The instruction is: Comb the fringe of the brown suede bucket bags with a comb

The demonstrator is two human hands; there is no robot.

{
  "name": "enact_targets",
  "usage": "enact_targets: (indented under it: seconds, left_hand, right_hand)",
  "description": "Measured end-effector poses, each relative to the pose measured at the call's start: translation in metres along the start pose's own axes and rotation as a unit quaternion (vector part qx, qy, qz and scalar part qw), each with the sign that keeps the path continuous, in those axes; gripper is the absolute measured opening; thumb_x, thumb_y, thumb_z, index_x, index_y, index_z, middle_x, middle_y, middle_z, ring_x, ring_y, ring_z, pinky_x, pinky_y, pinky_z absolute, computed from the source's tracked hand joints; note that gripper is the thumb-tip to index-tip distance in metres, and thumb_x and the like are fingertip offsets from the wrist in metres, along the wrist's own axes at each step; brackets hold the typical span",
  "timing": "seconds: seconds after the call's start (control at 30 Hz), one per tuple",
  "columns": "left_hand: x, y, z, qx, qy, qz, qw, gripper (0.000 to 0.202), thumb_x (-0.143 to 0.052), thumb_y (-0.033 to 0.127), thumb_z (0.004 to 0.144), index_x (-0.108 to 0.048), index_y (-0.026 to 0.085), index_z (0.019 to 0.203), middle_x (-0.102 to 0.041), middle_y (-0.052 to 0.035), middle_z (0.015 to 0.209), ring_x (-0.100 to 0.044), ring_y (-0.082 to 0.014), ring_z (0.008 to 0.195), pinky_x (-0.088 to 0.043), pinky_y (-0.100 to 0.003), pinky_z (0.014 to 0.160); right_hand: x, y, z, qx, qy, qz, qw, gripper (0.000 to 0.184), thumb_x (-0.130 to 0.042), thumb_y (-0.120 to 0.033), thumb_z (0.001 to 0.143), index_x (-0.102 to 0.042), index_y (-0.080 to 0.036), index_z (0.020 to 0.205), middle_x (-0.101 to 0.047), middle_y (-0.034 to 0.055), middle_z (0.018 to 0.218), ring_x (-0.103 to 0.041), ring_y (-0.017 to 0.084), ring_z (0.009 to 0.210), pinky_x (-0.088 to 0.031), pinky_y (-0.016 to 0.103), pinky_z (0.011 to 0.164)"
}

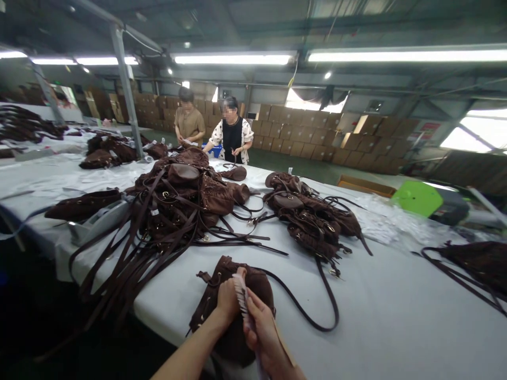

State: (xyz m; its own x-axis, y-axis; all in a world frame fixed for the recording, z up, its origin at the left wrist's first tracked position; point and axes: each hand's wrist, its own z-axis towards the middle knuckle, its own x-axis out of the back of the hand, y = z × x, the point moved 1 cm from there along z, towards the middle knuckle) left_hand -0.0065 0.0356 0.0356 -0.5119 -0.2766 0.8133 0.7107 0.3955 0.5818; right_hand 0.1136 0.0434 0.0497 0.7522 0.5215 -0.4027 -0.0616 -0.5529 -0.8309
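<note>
A dark brown drawstring bag lies on the white table at its near edge, with its long strap curving out to the right. My left hand is closed over the top of the bag, its fingertips hidden. In my right hand is a pale strip with dark slanted marks, held between thumb and fingers. The strip's upper end touches my left hand; its exact kind is unclear.
A big heap of brown bags with trailing straps is ahead left, a smaller heap ahead right. Another brown bag lies far right. A green machine and clear plastic stand beyond. Two people work across the table.
</note>
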Motion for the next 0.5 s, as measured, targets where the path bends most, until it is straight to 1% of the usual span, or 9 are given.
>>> enact_targets:
  seconds: [0.1, 0.2, 0.27, 0.4, 0.43, 0.5]
  left_hand:
    - [-0.024, -0.006, -0.001, -0.002, -0.027, 0.023, 0.999, 0.035, -0.038, 0.014, 0.094, -0.052, 0.018, 0.126, -0.071, -0.0134, 0.097, -0.068, -0.0227, 0.093, -0.049, -0.029, 0.081]
    - [-0.038, -0.013, 0.003, 0.001, -0.050, 0.049, 0.998, 0.036, -0.039, 0.015, 0.095, -0.048, 0.021, 0.129, -0.072, -0.0109, 0.100, -0.068, -0.0213, 0.097, -0.050, -0.027, 0.082]
    - [-0.044, -0.017, 0.008, 0.007, -0.062, 0.068, 0.996, 0.036, -0.038, 0.014, 0.095, -0.048, 0.022, 0.129, -0.072, -0.0104, 0.100, -0.069, -0.0212, 0.096, -0.051, -0.028, 0.082]
    - [-0.051, -0.019, 0.016, 0.007, -0.072, 0.091, 0.993, 0.038, -0.032, 0.010, 0.097, -0.047, 0.023, 0.129, -0.072, -0.0108, 0.101, -0.070, -0.0217, 0.096, -0.052, -0.030, 0.082]
    - [-0.052, -0.019, 0.016, 0.004, -0.072, 0.092, 0.993, 0.038, -0.032, 0.011, 0.097, -0.047, 0.024, 0.130, -0.072, -0.0106, 0.102, -0.070, -0.0221, 0.096, -0.052, -0.031, 0.082]
    - [-0.055, -0.017, 0.014, -0.003, -0.070, 0.086, 0.994, 0.037, -0.033, 0.013, 0.098, -0.047, 0.024, 0.130, -0.072, -0.0100, 0.102, -0.070, -0.0226, 0.097, -0.053, -0.032, 0.083]
  right_hand:
    - [0.016, 0.021, -0.015, -0.037, 0.025, -0.001, 0.999, 0.102, -0.080, -0.066, 0.062, -0.044, -0.014, 0.142, -0.052, -0.0050, 0.040, -0.033, 0.007, 0.026, -0.025, 0.012, 0.025]
    - [0.030, 0.029, -0.030, -0.065, 0.031, -0.017, 0.997, 0.108, -0.079, -0.069, 0.061, -0.039, -0.013, 0.145, -0.052, -0.0044, 0.040, -0.033, 0.007, 0.026, -0.024, 0.011, 0.025]
    - [0.038, 0.029, -0.039, -0.069, 0.031, -0.029, 0.997, 0.107, -0.076, -0.071, 0.063, -0.038, -0.013, 0.145, -0.052, -0.0040, 0.041, -0.032, 0.006, 0.026, -0.024, 0.011, 0.025]
    - [0.050, 0.028, -0.048, -0.062, 0.026, -0.043, 0.997, 0.093, -0.074, -0.068, 0.070, -0.045, -0.016, 0.141, -0.051, -0.0054, 0.043, -0.031, 0.004, 0.025, -0.025, 0.010, 0.026]
    - [0.052, 0.029, -0.048, -0.061, 0.029, -0.047, 0.997, 0.092, -0.074, -0.068, 0.070, -0.046, -0.016, 0.140, -0.050, -0.0060, 0.043, -0.030, 0.004, 0.025, -0.024, 0.011, 0.026]
    - [0.053, 0.030, -0.047, -0.055, 0.048, -0.053, 0.996, 0.098, -0.075, -0.071, 0.064, -0.047, -0.014, 0.139, -0.047, -0.0076, 0.042, -0.029, 0.005, 0.024, -0.020, 0.011, 0.024]
